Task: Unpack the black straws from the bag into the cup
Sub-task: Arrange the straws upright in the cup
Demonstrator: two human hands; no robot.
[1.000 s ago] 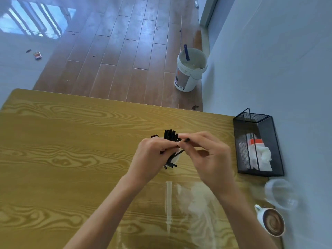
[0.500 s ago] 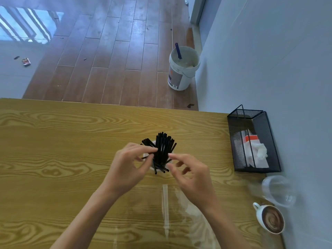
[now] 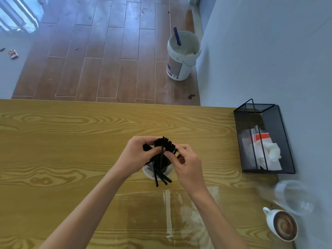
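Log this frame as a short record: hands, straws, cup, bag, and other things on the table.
left hand: gripping the straws near their tops
right hand: fingers on the straws from the other side
straws: black bundle standing in the cup, tops fanned
cup: clear, upright, between the hands
bag: clear, flat on the table, near edge
others: mesh rack, coffee cup, clear lid

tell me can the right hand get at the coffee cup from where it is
Probably yes: the right hand is busy on the black straws, but only bare table lies between it and the coffee cup.
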